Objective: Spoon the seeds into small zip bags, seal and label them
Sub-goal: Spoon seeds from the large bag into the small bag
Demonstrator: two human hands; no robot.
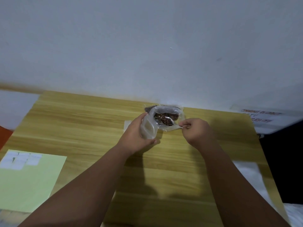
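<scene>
wooden table (82, 122) carries a green sheet (32, 185) at left, a seed bag (164, 114) at its far edge.

Both forearms extend forward and converge. Left hand (135, 135) grips the small zip bag (148, 129); right hand (197, 131) pinches the spoon (168, 120) handle.

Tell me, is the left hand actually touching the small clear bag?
Touching. The head view shows the left hand wrapped around the small bag, thumb above it and fingers curled under it.
</scene>
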